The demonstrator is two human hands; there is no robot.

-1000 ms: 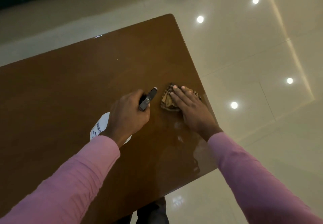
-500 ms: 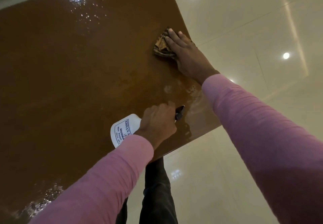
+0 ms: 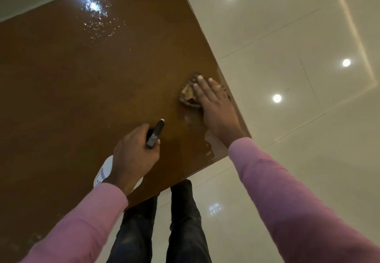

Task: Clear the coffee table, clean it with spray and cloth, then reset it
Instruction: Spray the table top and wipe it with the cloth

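Cloth sits bunched near the right edge of the coffee table, pressed flat under your right hand, fingers straight and close together on top of it. Your left hand is curled round the spray bottle, nozzle pointing up the table. Droplets glisten at the far side (beyond your fingertips, off to the left), so I'd expect the cloth to sweep that way.

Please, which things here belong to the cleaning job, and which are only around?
Job: coffee table; spray bottle in left hand; cloth under flat right hand; wet droplets.
Only around: tiled floor; light reflections on it.
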